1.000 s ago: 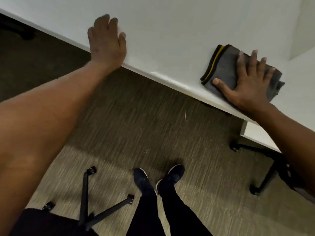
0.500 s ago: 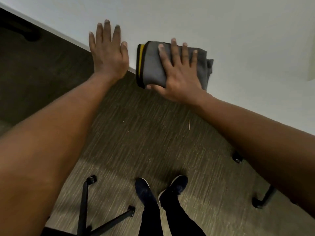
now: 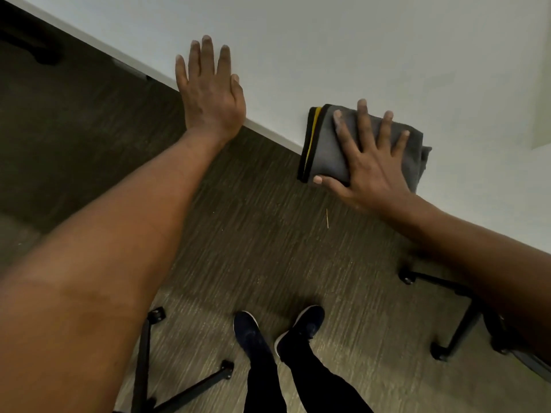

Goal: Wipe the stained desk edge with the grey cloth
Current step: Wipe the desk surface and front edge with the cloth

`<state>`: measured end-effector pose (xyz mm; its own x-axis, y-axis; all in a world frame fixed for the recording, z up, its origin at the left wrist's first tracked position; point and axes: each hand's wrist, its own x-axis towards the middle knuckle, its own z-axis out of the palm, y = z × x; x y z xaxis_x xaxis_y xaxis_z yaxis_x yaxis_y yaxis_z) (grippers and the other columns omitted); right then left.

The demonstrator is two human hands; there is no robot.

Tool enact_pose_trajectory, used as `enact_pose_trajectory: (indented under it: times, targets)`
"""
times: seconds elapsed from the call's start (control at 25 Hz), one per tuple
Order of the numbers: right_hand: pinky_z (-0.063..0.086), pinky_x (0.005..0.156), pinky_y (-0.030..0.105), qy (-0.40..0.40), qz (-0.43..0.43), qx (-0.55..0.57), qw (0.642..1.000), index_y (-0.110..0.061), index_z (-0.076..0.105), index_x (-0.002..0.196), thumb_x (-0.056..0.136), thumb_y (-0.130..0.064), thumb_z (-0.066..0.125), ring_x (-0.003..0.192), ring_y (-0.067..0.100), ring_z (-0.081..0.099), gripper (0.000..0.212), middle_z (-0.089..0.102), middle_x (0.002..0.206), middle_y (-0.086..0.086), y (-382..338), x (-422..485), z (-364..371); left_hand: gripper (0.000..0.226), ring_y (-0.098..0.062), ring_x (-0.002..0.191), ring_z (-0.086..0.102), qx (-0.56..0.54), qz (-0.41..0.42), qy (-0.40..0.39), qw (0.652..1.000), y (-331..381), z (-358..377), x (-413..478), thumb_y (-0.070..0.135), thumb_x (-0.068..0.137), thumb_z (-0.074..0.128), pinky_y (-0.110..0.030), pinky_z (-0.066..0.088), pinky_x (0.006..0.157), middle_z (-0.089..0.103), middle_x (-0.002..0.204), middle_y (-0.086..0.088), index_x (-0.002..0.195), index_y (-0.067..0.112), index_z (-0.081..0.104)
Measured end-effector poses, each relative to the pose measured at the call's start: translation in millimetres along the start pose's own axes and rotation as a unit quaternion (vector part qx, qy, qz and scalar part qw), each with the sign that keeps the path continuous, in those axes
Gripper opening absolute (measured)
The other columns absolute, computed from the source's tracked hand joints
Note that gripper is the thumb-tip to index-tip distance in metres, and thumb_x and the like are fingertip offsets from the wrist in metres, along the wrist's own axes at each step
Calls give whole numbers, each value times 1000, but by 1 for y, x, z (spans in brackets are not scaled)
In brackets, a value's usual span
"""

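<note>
A folded grey cloth (image 3: 331,150) with a black and yellow stripe on its left end lies over the front edge of the white desk (image 3: 268,131). My right hand (image 3: 369,162) presses flat on the cloth, fingers spread, thumb under its lower border. My left hand (image 3: 210,93) rests flat on the desk edge to the left of the cloth, fingers apart, holding nothing. No stain shows on the visible edge.
The white desk top (image 3: 357,49) fills the upper right. Below it is grey carpet with a small stick (image 3: 327,218). Black chair bases with casters stand at lower left (image 3: 155,315) and lower right (image 3: 407,277). My dark shoes (image 3: 280,329) are between them.
My right hand slid the cloth leftward along the desk edge close to my left hand, and it now sits further right again. My left hand stays planted on the edge.
</note>
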<state>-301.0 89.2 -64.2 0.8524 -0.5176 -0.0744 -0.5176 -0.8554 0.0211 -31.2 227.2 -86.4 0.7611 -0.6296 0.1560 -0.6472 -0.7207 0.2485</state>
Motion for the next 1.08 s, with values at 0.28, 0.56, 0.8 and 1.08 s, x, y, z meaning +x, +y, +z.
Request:
enact_pose_trajectory:
  times: [0.28,0.56,0.8,1.08]
  targets:
    - [3,111,83,21,-60,-13,998,-33,0,163,87,-79,43,151,57,-2,99,-4,172,14,-96,89,1,62,-31,158,12,-21,6,10,1000,-2,0,-1,38,102,22,-52,4,127,18,169,-15,160,15,28]
    - [0,113,80,23,-72,8,997,-33,0,163,90,-73,49,153,53,-4,97,-4,172,12,-90,84,3,61,-31,158,8,-9,15,-6,1000,-2,-5,-4,38,105,22,-51,4,128,15,170,-15,161,14,25]
    - [3,115,78,34,-82,11,996,-35,0,163,91,-72,48,155,49,0,94,-3,172,9,-1,12,9,75,-32,158,-8,30,-20,-51,998,34,-7,-26,58,104,8,-54,-3,127,-2,171,-15,163,13,8]
    - [8,115,78,20,-58,-16,998,-39,-3,162,89,-77,46,156,46,0,95,-3,173,6,146,-100,21,75,-28,159,-5,-29,116,-52,991,207,14,-92,59,104,11,-53,-5,127,1,172,-11,163,14,14]
